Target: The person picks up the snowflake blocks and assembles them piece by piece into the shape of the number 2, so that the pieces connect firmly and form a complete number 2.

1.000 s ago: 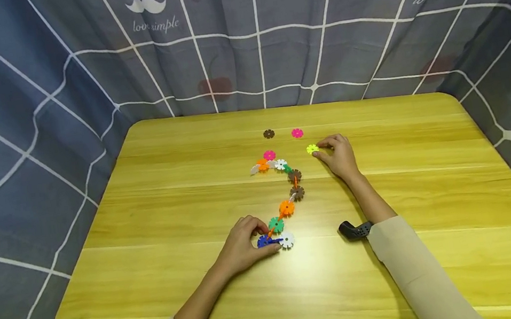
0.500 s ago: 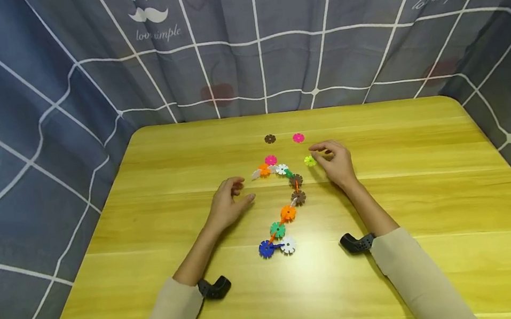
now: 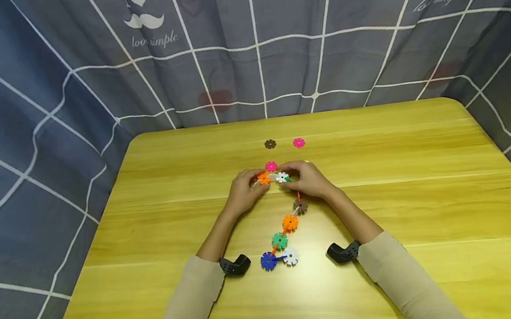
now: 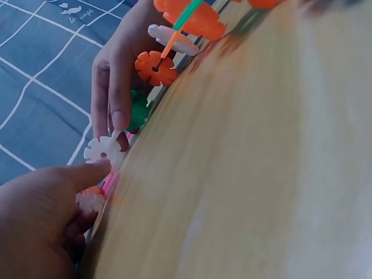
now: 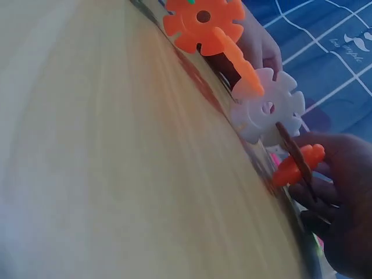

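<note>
A curved chain of interlocking plastic discs (image 3: 290, 223) lies on the table, in white, orange, brown, green and blue. At its far end, my left hand (image 3: 246, 191) pinches the part around an orange disc (image 3: 264, 179). Facing it, my right hand (image 3: 306, 178) grips the chain beside a white disc (image 3: 282, 177), covering part of the chain. The left wrist view has my left thumb against a white disc (image 4: 103, 152), with right fingers close by. A pink disc (image 3: 271, 166) sits just beyond, between the hands; whether it is joined on, I cannot tell.
Loose on the table (image 3: 147, 222), farther back, are a brown disc (image 3: 270, 144) and another pink disc (image 3: 299, 143). A yellow disc (image 3: 306, 161) is mostly hidden behind my right hand. A grid-patterned curtain (image 3: 235, 76) hangs around the table.
My left hand has left the blue disc at the chain's near end and moved to its far end. My right hand has let go of the yellow disc and come left to the chain.
</note>
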Available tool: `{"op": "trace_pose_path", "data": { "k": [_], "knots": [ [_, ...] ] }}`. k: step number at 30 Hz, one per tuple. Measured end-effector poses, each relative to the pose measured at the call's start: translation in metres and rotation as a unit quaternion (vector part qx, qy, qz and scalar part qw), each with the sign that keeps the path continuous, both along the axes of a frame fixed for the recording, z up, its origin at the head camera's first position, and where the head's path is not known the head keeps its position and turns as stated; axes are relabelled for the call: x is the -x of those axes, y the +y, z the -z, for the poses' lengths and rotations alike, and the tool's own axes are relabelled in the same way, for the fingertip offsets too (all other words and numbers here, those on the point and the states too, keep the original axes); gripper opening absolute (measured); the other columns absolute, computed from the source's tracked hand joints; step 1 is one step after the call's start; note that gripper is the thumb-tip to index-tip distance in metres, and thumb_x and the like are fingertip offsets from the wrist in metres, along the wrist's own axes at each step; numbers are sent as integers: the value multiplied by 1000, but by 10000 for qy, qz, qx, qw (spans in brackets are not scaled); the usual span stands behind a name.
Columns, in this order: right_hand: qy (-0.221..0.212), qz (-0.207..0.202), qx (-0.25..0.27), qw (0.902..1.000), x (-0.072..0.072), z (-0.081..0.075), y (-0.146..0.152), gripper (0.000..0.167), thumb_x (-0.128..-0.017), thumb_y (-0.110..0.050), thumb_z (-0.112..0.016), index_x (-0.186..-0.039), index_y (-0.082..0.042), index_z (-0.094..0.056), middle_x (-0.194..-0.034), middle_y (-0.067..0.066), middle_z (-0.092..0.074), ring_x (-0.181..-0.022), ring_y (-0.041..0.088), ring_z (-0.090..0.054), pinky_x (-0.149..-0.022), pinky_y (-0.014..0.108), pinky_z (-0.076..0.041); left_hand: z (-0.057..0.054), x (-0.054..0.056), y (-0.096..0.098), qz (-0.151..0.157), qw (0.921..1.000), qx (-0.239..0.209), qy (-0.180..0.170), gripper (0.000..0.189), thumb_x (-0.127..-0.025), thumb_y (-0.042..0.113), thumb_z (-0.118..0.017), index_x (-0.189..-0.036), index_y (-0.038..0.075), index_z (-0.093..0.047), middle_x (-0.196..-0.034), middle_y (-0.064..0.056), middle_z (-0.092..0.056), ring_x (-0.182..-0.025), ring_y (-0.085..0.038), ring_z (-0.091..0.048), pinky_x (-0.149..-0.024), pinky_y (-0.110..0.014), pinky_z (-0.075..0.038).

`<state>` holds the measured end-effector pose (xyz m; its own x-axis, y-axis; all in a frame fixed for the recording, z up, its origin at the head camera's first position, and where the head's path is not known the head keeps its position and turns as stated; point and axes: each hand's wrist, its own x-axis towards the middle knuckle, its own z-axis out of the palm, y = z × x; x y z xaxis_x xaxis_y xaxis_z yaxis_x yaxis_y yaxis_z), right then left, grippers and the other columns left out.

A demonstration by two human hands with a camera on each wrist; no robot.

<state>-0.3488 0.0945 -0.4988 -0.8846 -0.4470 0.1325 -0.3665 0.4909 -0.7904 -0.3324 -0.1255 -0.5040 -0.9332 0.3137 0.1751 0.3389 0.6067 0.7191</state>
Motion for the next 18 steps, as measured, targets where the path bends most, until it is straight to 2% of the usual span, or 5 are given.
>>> {"op": "trace_pose_path", "data": {
  "k": [4, 9, 11, 13, 18],
  "knots": [
    [342, 117, 190, 9992, -6, 0, -1, 33, -79, -20, -74, -111, -12, -67, -105, 2, -65, -89, 15, -59, -79, 33, -49, 1, -4, 2, 69, 9984, -557, 69, 41, -81, 23, -72, -117, 11, -59, -99, -4, -60, -83, -17, -52, -71, -30, -45],
    [486, -122, 812, 9954, -19, 5, -6, 35, -78, -12, -75, -111, -8, -66, -103, 4, -65, -80, 14, -62, -70, 28, -52, 3, -11, 3, 495, 9913, -1211, 126, 28, -83, 20, -71, -107, 11, -62, -103, -2, -63, -85, -12, -56, -71, -26, -47],
    [412, -179, 912, 9948, -23, 8, -9, 36, -78, -12, -75, -112, -7, -66, -103, 4, -65, -80, 14, -62, -69, 27, -52, 5, -13, 4, 539, 9899, -1265, 336, 19, -84, 18, -69, -100, 10, -66, -99, -3, -65, -86, -12, -58, -72, -26, -48],
    [363, -170, 894, 9952, -26, 11, -11, 37, -78, -14, -75, -112, -7, -65, -102, 3, -64, -79, 13, -60, -69, 26, -51, 7, -15, 4, 458, 9901, -1186, 587, 13, -84, 18, -69, -94, 10, -68, -94, -2, -67, -83, -11, -59, -70, -26, -48],
    [455, -14, 721, 9964, -31, 14, -12, 33, -77, -20, -77, -107, -9, -68, -93, 0, -64, -74, 12, -56, -64, 26, -49, 11, -18, 7, 341, 9896, -1026, 950, 10, -84, 20, -70, -86, 10, -71, -85, 0, -68, -72, -9, -55, -62, -23, -45]
  ]
}}
